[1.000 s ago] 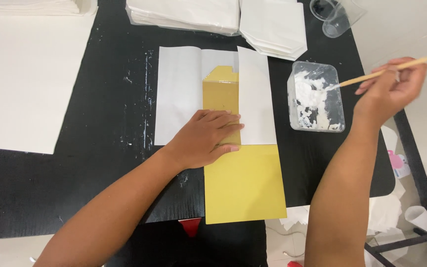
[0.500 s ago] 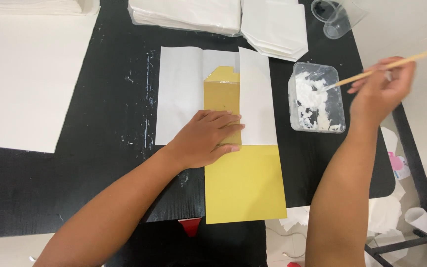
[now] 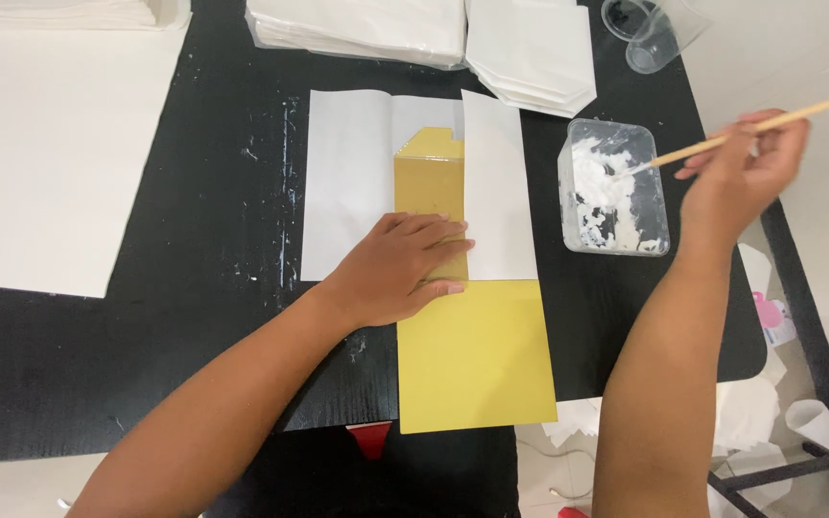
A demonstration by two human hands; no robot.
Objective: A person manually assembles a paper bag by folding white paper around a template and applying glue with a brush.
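A white paper sheet lies on the black table, its right flap folded over a yellow card that juts past the table's front edge. My left hand presses flat on the paper and the card. My right hand holds a thin wooden stick whose tip dips into white paste inside a clear rectangular plastic tub to the right of the paper.
Stacks of folded white paper sit at the far edge, a clear plastic cup lies at the far right. A large white sheet covers the left side. Paper scraps lie on the floor at right.
My right hand has shifted slightly with the stick, whose tip stays in the paste tub. My left hand stays pressed on the paper.
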